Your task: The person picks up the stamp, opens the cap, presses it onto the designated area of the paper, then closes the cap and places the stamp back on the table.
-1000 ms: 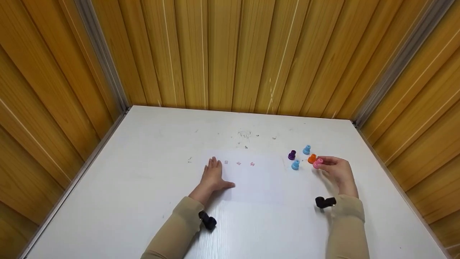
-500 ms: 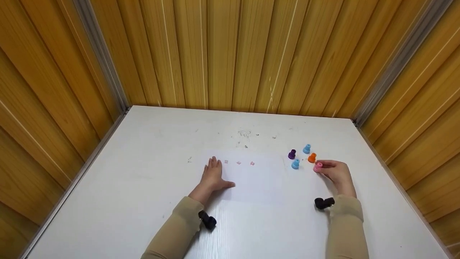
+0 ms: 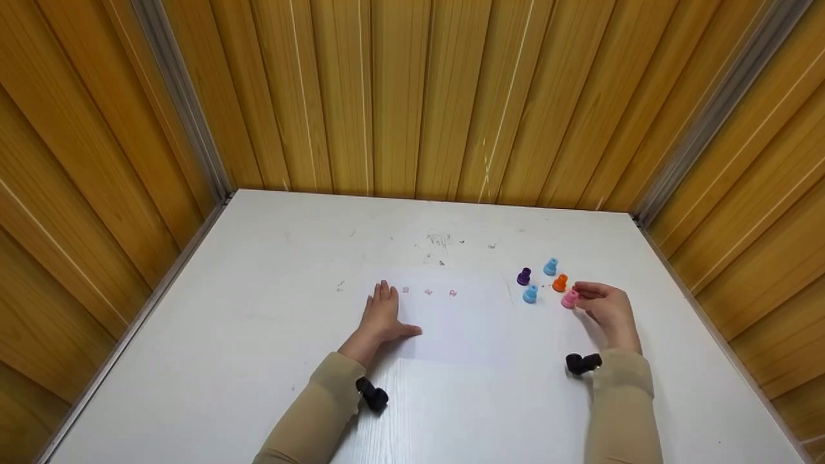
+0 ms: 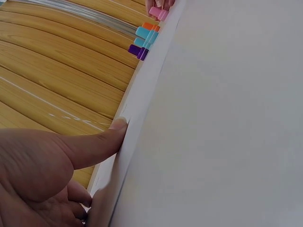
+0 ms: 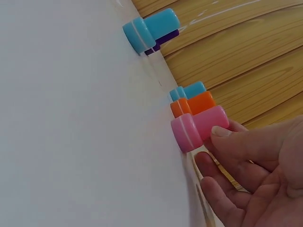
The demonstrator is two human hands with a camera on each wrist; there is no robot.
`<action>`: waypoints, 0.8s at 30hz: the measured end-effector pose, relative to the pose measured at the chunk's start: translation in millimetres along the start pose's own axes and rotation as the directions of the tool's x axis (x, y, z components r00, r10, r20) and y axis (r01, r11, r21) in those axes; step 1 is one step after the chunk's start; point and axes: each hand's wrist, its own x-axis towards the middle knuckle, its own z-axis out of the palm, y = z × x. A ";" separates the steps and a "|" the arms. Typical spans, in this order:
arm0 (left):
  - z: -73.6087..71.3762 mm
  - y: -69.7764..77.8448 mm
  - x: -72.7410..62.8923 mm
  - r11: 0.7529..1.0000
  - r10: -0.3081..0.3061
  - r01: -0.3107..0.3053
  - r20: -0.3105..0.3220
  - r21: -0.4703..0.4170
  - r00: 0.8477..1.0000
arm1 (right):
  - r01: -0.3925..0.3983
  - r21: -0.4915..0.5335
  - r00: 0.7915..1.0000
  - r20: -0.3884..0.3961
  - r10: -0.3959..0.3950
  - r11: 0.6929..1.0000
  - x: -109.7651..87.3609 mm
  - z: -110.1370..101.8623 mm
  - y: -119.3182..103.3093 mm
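Note:
My left hand (image 3: 383,316) lies flat with spread fingers on the left edge of a white sheet of paper (image 3: 457,335). Its thumb reaches over the sheet in the left wrist view. Small red stamped marks (image 3: 428,292) form a row near the paper's top. At the right, a pink stamp (image 3: 569,299) stands upright on the table, handle up. My right hand (image 3: 609,310) is beside it, thumb and forefinger parted around the handle; in the right wrist view the thumb (image 5: 221,131) overlaps the pink handle. Whether it touches is hard to tell.
Near the pink stamp stand an orange stamp (image 3: 560,283), a purple stamp (image 3: 524,277), a light blue stamp (image 3: 530,294) and another light blue stamp (image 3: 550,267). Wood-patterned walls (image 3: 419,96) border the white table (image 3: 271,309) at the back and sides.
The pink stamp came down slightly toward me, away from the orange one, and now stands on the table. My right fingers have parted and shifted slightly right. The left hand has stayed still.

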 end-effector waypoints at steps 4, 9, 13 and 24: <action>0.1 0.7 -0.2 1.000 -0.003 0.003 -0.003 -0.004 1.000 | 0.033 0.014 0.998 -0.062 -0.032 0.999 -3.8 -0.8 -13.8; 0.3 0.4 0.1 1.000 -0.006 0.006 -0.005 -0.007 1.000 | 0.065 0.066 0.998 -0.008 -0.064 0.996 -8.5 2.3 -28.8; 0.2 -0.2 1.1 1.000 -0.005 0.005 -0.007 -0.003 1.000 | 0.084 0.077 0.990 0.104 -0.092 0.993 -8.5 14.3 -34.9; 1.5 0.2 2.0 1.000 -0.015 0.015 -0.001 -0.002 1.000 | 0.248 -0.078 0.962 0.135 -0.236 0.966 -0.5 57.0 -27.0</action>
